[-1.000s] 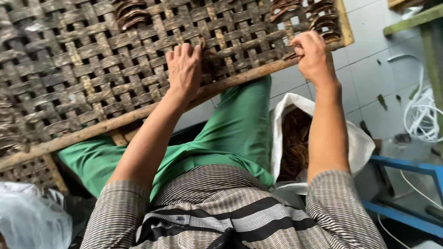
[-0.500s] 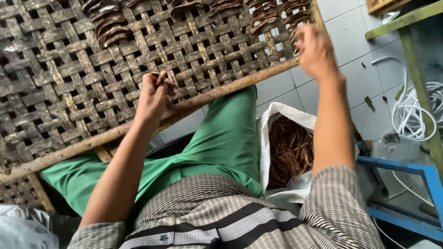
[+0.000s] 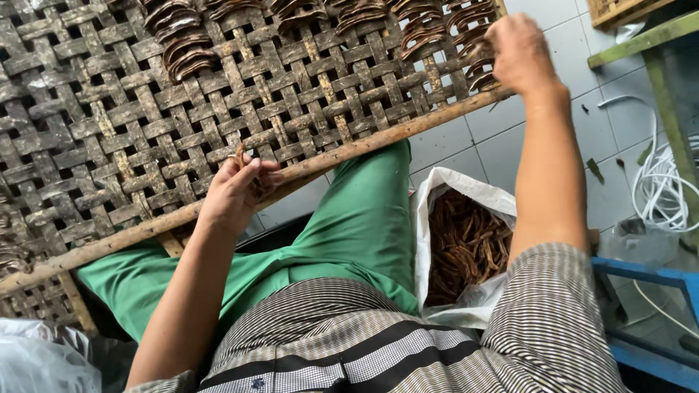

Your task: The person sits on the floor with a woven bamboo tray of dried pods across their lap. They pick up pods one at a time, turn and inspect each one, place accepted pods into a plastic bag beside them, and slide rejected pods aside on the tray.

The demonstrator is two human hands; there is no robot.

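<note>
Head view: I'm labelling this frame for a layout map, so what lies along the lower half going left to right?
Clear plastic bag → left hand holding a curled brown strip → green trouser leg → white bag of brown strips → right forearm → blue frame → white cord.

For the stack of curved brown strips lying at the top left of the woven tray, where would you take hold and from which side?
Grip the stack of curved strips across its middle, coming from above with fingers either side. The pieces lie flat on the woven tray, nested in arcs, so pinching across the bend probably lifts several together. The left hand is nearer; it already holds a strip.
</note>
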